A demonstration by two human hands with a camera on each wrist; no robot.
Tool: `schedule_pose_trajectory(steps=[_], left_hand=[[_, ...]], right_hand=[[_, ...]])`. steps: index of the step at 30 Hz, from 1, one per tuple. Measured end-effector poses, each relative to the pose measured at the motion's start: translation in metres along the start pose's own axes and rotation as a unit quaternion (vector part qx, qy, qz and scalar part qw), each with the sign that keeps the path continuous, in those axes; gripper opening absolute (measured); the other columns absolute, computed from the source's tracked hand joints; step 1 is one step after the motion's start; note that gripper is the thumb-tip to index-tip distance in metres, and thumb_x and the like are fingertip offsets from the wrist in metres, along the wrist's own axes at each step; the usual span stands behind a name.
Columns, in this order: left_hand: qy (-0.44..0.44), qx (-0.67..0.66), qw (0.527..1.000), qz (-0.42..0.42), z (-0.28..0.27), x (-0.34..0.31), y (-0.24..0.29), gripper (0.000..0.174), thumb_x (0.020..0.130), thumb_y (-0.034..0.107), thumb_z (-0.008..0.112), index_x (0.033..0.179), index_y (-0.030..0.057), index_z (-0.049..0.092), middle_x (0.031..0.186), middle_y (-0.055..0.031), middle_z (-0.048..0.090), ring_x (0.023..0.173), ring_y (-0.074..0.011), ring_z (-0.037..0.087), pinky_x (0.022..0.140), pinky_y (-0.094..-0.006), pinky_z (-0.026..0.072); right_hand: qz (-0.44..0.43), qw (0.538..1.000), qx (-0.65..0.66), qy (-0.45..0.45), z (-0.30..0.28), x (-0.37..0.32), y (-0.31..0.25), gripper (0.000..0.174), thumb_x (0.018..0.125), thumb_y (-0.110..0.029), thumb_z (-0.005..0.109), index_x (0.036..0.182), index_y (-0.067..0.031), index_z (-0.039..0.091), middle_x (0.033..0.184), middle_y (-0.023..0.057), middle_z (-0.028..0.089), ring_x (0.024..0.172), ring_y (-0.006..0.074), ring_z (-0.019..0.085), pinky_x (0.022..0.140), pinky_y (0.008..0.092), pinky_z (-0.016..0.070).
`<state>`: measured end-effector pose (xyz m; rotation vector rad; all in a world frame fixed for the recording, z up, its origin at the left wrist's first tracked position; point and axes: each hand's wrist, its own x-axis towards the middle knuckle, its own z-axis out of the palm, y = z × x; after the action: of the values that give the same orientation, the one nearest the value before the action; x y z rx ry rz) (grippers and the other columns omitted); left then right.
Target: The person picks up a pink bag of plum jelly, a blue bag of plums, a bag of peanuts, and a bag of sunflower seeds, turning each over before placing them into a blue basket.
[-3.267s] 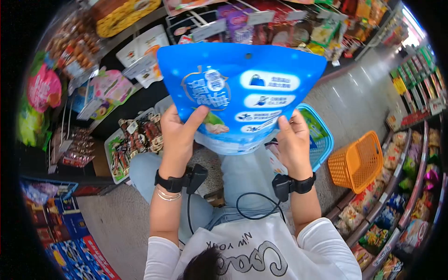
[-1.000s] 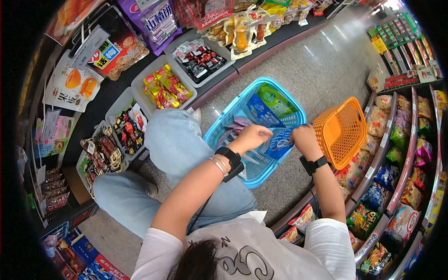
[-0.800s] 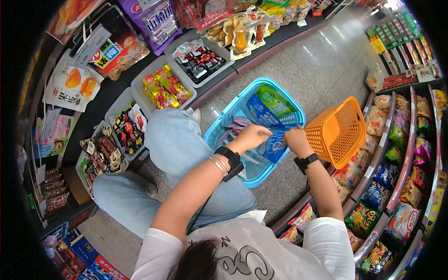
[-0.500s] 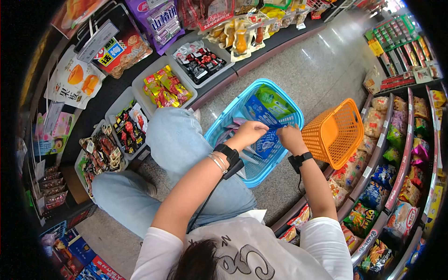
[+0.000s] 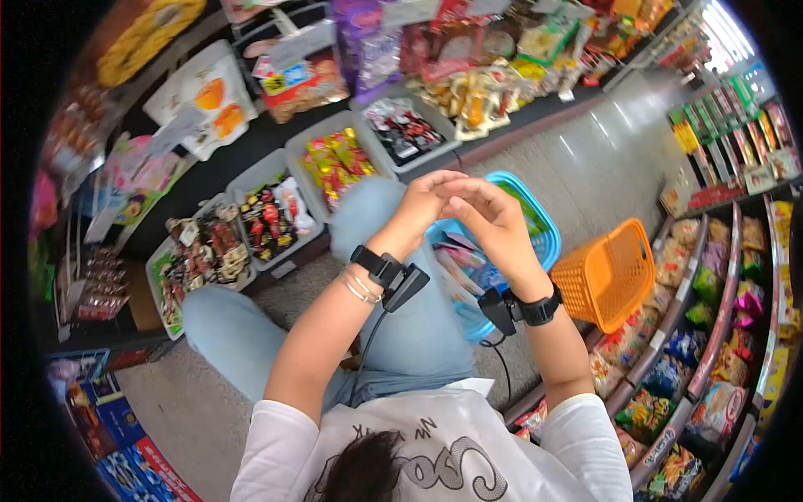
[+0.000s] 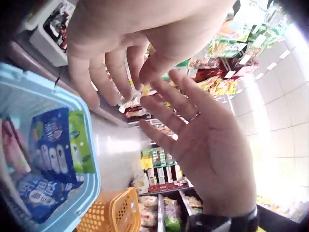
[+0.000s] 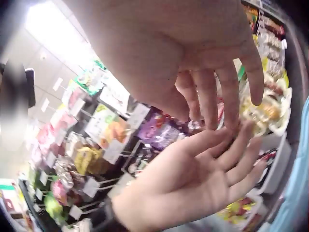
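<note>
Lifted from the blue basket (image 6: 95,169) since the earlier frame, the left hand (image 5: 416,209) and right hand (image 5: 499,224) hang fingertips close, fingers loosely bent, holding nothing. Blue packets (image 6: 52,142) sit inside the basket, probably kept beside the knee (image 5: 365,209) for easy reach; the orange basket (image 5: 609,280) crowds its side, open floor (image 5: 577,167) lies beyond

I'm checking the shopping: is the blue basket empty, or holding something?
Holding something: in the left wrist view, a blue bag, a green bag and a pink packet show inside the blue basket.
</note>
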<state>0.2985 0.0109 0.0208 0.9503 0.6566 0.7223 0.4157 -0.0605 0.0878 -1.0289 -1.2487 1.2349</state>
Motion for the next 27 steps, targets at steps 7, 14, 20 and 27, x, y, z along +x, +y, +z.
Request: schedule_pose_trajectory(steps=[7, 14, 20, 27], left_hand=[[0.091, -0.052, 0.989, 0.108, -0.108, -0.109, 0.067, 0.03, 0.091, 0.02, 0.054, 0.115, 0.002, 0.055, 0.109, -0.0083, 0.061, 0.099, -0.0162, 0.06, 0.086, -0.0292, 0.048], [0.349, -0.107, 0.919, 0.15, -0.239, -0.23, 0.073, 0.031, 0.09, 0.021, 0.054, 0.117, 0.0077, 0.054, 0.111, -0.0058, 0.06, 0.097, -0.0154, 0.056, 0.082, -0.0313, 0.0465], [0.49, -0.208, 0.818, 0.216, -0.327, -0.282, 0.078, 0.042, 0.089, 0.024, 0.053, 0.127, 0.0079, 0.046, 0.118, -0.0051, 0.054, 0.103, -0.017, 0.051, 0.085, -0.0339, 0.0434], [0.532, -0.193, 0.782, 0.263, -0.376, -0.318, 0.113, 0.04, 0.09, 0.025, 0.051, 0.125, 0.0047, 0.045, 0.122, -0.0076, 0.053, 0.104, -0.0191, 0.051, 0.085, -0.0318, 0.0443]], right_hand=[[0.032, 0.976, 0.099, -0.194, 0.139, 0.028, -0.006, 0.021, 0.09, -0.006, 0.057, 0.109, 0.0027, 0.056, 0.103, 0.0066, 0.061, 0.095, 0.0126, 0.058, 0.084, 0.0274, 0.0472], [0.163, 0.918, 0.118, -0.341, 0.262, 0.045, 0.039, 0.024, 0.093, -0.019, 0.055, 0.112, -0.0045, 0.055, 0.103, 0.0071, 0.063, 0.09, 0.0151, 0.061, 0.08, 0.0277, 0.048], [0.24, 0.889, 0.126, -0.369, 0.352, 0.072, 0.084, 0.027, 0.094, -0.019, 0.05, 0.118, -0.0072, 0.053, 0.11, 0.0062, 0.062, 0.095, 0.0149, 0.061, 0.082, 0.0278, 0.0471], [0.083, 0.914, 0.071, -0.39, 0.474, 0.125, 0.136, 0.034, 0.094, -0.013, 0.045, 0.128, -0.0071, 0.045, 0.121, 0.0048, 0.057, 0.101, 0.0128, 0.055, 0.081, 0.0267, 0.0452]])
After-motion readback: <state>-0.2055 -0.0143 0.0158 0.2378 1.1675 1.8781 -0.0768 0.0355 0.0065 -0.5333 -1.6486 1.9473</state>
